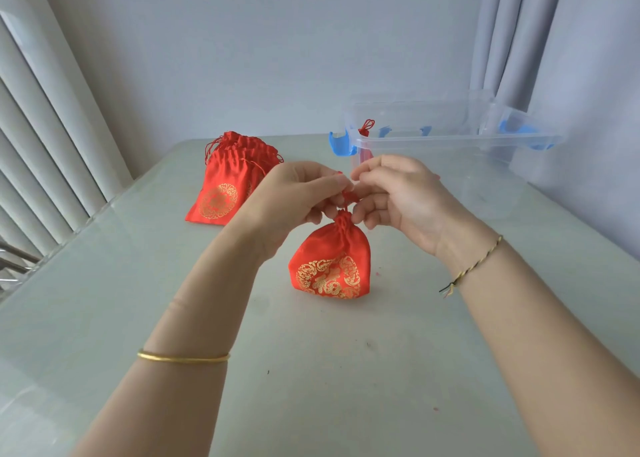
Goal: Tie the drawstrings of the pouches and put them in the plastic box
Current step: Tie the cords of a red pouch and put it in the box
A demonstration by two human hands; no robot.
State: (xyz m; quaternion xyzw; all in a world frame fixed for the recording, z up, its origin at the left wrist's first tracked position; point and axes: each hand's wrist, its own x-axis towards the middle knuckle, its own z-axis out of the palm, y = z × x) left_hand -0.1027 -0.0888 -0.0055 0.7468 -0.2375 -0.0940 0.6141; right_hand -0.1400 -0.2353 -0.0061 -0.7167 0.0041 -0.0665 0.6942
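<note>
Both hands are up at the neck of the bag: the left hand (298, 193) pinches the red drawstring (348, 197) from one side, and the right hand (398, 197) pinches it from the other, fingertips almost meeting over the cord. That looks like a knot being worked, with each hand taking an end so the pull is even.

Below them hangs the red satin pouch (330, 262), gold emblem facing us, its mouth already gathered tight. Its base sits at the bench (311, 370), though I cannot say if it rests there or is just lifted. Holding it by the cord lets its weight keep the neck cinched.

A gold bangle (183, 357) sits on the left forearm and a braided cord bracelet (474, 264) on the right wrist.

Far left lies the pile of pouches (228, 179), mouths loose, apparently waiting their turn. Far right stands the clear plastic box (450, 138), lid off, blue latches (341, 145) hanging open. One tied pouch (366, 127) shows its knot at the near corner inside. It's early in the job, I'd judge: one boxed, one in hand, a stack to go.
</note>
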